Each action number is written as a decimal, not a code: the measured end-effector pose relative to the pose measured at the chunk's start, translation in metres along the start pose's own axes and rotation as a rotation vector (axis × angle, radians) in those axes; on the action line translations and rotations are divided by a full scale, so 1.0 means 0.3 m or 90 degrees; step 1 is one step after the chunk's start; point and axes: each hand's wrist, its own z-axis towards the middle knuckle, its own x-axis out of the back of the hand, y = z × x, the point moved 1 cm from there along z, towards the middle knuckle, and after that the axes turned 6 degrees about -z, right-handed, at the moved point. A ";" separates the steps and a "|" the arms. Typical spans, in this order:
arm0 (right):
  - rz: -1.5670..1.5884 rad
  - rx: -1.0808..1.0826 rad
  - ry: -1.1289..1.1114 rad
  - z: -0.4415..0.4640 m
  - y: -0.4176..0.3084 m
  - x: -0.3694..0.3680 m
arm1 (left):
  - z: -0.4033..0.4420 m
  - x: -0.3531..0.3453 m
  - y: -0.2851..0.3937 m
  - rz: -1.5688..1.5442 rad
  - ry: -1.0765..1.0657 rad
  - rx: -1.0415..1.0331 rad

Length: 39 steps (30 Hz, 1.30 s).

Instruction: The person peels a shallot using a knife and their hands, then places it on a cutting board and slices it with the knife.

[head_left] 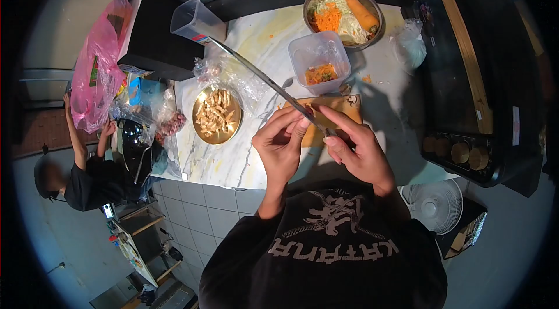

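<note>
A long knife (pixel 256 71) slants across the middle of the view, its tip up and to the left. My right hand (pixel 362 149) is closed round its handle above the cutting board (pixel 349 106). Beside the blade, my left hand (pixel 282 140) is closed in a pinch, thumb and fingertips together at the blade; what they hold, if anything, I cannot make out. Just beyond the hands stands a clear plastic tub (pixel 300 60) with chopped orange and green food in it. To the left, a gold-coloured plate (pixel 199 132) holds pale cut pieces.
At the back, a steel bowl (pixel 307 18) holds a whole carrot and shredded vegetables. A knotted plastic bag (pixel 409 47) sits near the black oven (pixel 506 105) on the right. An upright clear container (pixel 195 20) and a pink bag (pixel 100 70) are left. Another person (pixel 93 184) is at far left.
</note>
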 end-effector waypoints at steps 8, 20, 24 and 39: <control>-0.032 -0.011 0.005 -0.002 0.005 -0.004 | -0.007 -0.001 0.003 0.140 0.023 -0.054; 0.018 0.002 0.037 0.000 0.030 0.003 | 0.000 -0.014 0.003 0.161 0.022 -0.057; 0.063 0.006 0.044 0.010 0.034 0.010 | 0.012 -0.003 -0.006 0.011 -0.019 0.026; 0.012 0.026 -0.012 0.016 0.024 -0.011 | 0.010 0.001 -0.008 0.081 0.020 -0.038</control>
